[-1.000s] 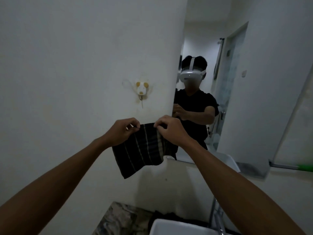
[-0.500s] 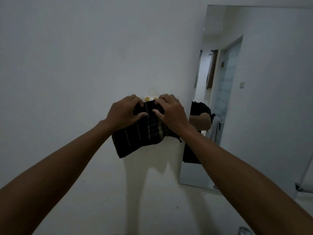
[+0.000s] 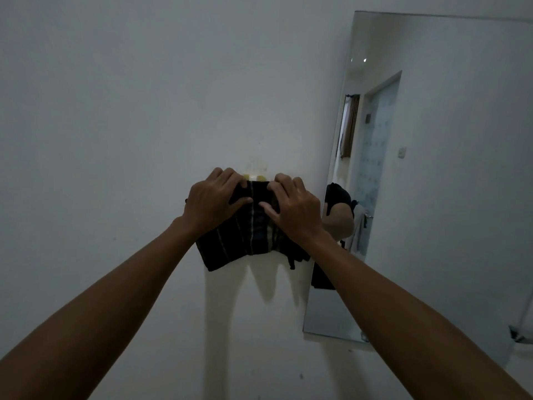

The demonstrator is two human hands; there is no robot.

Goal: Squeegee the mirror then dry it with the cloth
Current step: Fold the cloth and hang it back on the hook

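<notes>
No container is seen. A dark cloth with thin pale stripes (image 3: 248,238) is pressed flat against the plain white wall (image 3: 115,111), just left of the tall frameless wall mirror (image 3: 432,197). Its upper edge is gripped by both hands: the left hand (image 3: 213,202) is closed over the top left corner and the right hand (image 3: 294,209) over the top right, with the thumbs laid across the fabric and nearly meeting. The rest of the cloth hangs below the hands, and its right lower part is covered by the right wrist. A small white wall hook with yellow spots (image 3: 255,176) is mostly hidden behind the cloth's top edge; whether the cloth is caught on it cannot be told. In the mirror only a partial reflection of the person's arm and dark sleeve is seen. The scene is dim.
</notes>
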